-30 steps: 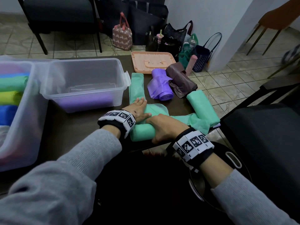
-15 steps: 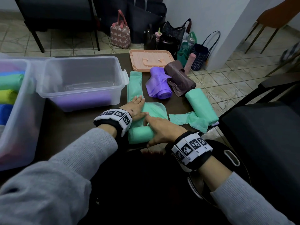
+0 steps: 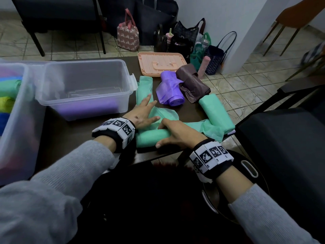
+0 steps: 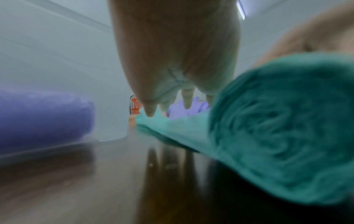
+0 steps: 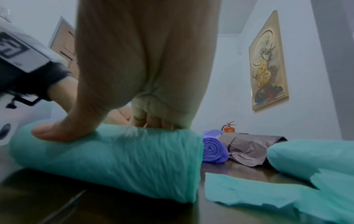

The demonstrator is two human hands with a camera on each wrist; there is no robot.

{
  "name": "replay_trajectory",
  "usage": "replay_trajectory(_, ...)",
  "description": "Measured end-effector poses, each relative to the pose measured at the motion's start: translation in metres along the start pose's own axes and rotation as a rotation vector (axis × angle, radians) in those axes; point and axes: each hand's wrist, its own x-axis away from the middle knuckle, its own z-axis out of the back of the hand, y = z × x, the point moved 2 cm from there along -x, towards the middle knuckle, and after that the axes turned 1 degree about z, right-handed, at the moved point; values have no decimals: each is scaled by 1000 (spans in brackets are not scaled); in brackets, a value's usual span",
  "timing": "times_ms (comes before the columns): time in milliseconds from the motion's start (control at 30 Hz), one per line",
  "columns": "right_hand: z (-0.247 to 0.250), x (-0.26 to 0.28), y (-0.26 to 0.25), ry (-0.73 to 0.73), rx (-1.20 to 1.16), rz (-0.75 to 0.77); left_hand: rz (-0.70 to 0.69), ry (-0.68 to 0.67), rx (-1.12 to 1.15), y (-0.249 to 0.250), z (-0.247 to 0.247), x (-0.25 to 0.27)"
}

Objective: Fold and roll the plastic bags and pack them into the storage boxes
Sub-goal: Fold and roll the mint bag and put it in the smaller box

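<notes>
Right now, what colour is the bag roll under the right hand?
Mint green. The bag roll shows best in the right wrist view, with the right hand resting on it.

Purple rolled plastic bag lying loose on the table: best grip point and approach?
Judging by its pose, take the purple rolled plastic bag at its tight end nearest the person, from above, fingers pinching across its width. That end is a compact cylinder, shown coiled in the right wrist view; the far end is loose, flared film. The brown rolled plastic bag crowds its right side.
</notes>
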Motion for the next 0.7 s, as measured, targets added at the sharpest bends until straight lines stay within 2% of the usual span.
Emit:
replay_trajectory(167, 6, -11, 4, -41, 66, 17, -44, 154, 62, 20, 17, 21)
replay_trajectory(300, 9, -15, 9, -22, 4, -6, 19, 51, 127, 23, 36, 35)
replay_trajectory(467, 18, -21, 6, -7, 2, -25, 33, -149, 43, 15, 44, 44)
replay_trajectory(567, 19, -26, 4, -14, 4, -29, 49, -143, -1, 18, 38, 46)
replay_trajectory(700, 13, -30, 4, -19, 96, -76, 65, -45, -120, 21, 28, 45)
